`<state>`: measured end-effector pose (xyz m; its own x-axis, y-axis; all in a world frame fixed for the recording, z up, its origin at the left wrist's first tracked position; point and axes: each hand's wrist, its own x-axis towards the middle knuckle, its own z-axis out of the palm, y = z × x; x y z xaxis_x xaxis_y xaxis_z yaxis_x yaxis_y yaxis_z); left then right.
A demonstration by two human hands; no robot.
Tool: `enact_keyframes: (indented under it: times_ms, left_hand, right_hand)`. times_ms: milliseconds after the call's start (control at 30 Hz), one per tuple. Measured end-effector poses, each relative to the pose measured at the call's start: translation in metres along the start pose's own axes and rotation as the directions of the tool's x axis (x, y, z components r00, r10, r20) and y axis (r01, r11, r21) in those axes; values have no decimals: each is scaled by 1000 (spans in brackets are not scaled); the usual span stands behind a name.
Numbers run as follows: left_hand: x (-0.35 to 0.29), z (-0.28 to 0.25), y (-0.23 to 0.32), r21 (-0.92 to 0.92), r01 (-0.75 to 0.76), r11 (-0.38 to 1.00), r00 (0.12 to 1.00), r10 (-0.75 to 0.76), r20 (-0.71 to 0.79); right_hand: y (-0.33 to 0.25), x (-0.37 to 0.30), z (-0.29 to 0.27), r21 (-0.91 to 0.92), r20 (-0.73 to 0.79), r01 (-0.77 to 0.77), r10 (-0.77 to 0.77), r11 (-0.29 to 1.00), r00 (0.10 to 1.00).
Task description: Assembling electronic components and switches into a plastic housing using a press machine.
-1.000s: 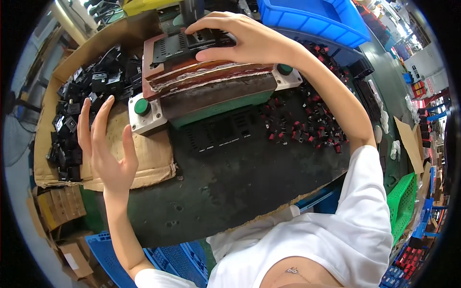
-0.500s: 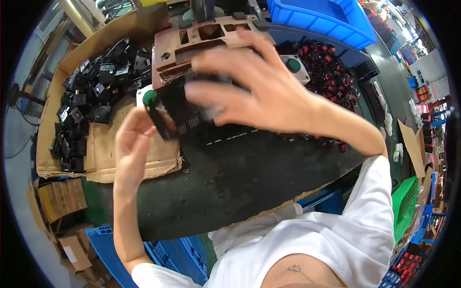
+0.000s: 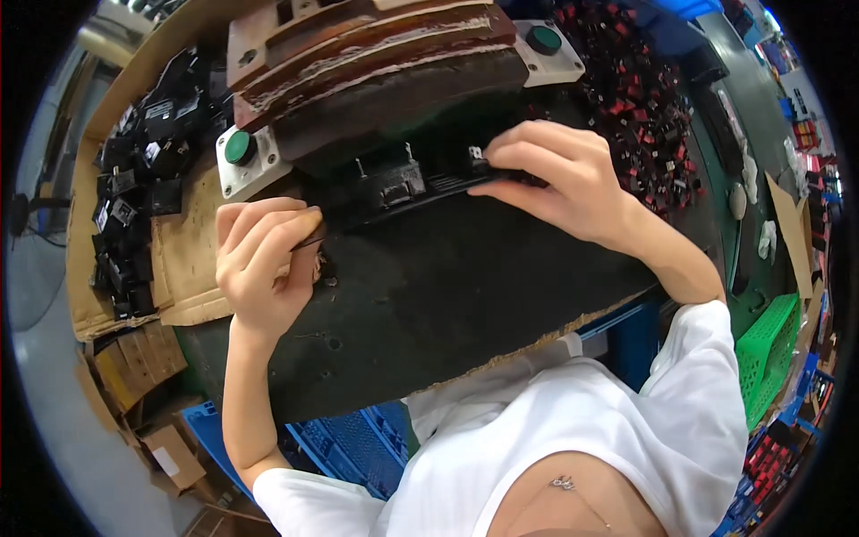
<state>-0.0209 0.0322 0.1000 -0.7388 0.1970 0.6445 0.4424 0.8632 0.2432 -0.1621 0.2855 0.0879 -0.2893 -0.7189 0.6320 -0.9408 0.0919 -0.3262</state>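
Observation:
Between my hands is a long, thin black panel [image 3: 376, 217] with a dark block-shaped part [image 3: 401, 183] and upright metal pins on it. My left hand [image 3: 273, 255] pinches the panel's left end, fingers curled over the thumb. At the other end, my right hand [image 3: 564, 174] grips it between thumb and fingers, beside a small metal terminal [image 3: 477, 154]. The panel is just in front of a brown layered press fixture [image 3: 376, 80]. Whether it rests on the dark table [image 3: 394, 313] I cannot tell.
Green push buttons [image 3: 240, 148] on white boxes flank the fixture; the other button [image 3: 544, 40] is at right. A cardboard box [image 3: 192, 259] of black parts stands left. Red-and-black parts [image 3: 635, 116] are heaped right. A green basket [image 3: 768, 358] sits beyond my right elbow.
My right hand has moved from in front of the fixture down to the panel's right end. My left hand has closed on the left end. The view has shifted, with the fixture now higher.

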Motion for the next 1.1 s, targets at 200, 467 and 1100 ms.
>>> enact_keyframes:
  times_ms: [200, 467, 1100]
  left_hand:
    - [-2, 6, 1, -12, 43, 999, 999, -43, 24]
    - [-2, 5, 2, -13, 61, 998, 998, -61, 29]
    - [-11, 3, 9, -893, 427, -145, 898, -52, 437]
  right_hand:
    - [4, -3, 1, -14, -44, 40, -41, 999, 998]
    - [4, -5, 2, -37, -57, 48, -50, 998, 997]
    - [-10, 4, -14, 510, 853, -687, 205, -518, 479]
